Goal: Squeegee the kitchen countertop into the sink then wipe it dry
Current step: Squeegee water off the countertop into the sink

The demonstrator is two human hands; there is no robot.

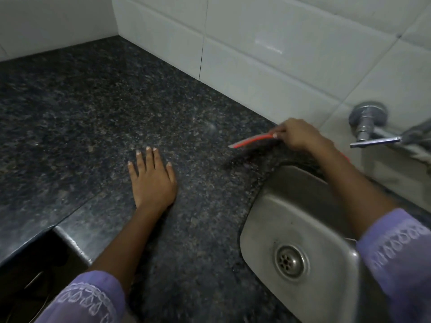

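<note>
You are working with 2 hands, 1 squeegee [253, 140] and 1 sink [300, 234], and no brand, label or writing is showing on any of them. Your right hand [297, 137] is closing its fingers around the red squeegee at the back of the dark speckled countertop [98, 117], close to the white tiled wall [268, 47] and just beyond the far edge of the steel sink. The squeegee's long axis is running left to right across the counter, its free end pointing left toward your other hand (the blade is blurred, so you cannot tell whether it is touching the stone). Your left hand [152, 178] is lying flat and empty, palm down, fingers spread, on the countertop left of the sink. 1 metal tap [370, 129] is sticking out from the wall on the right.
</note>
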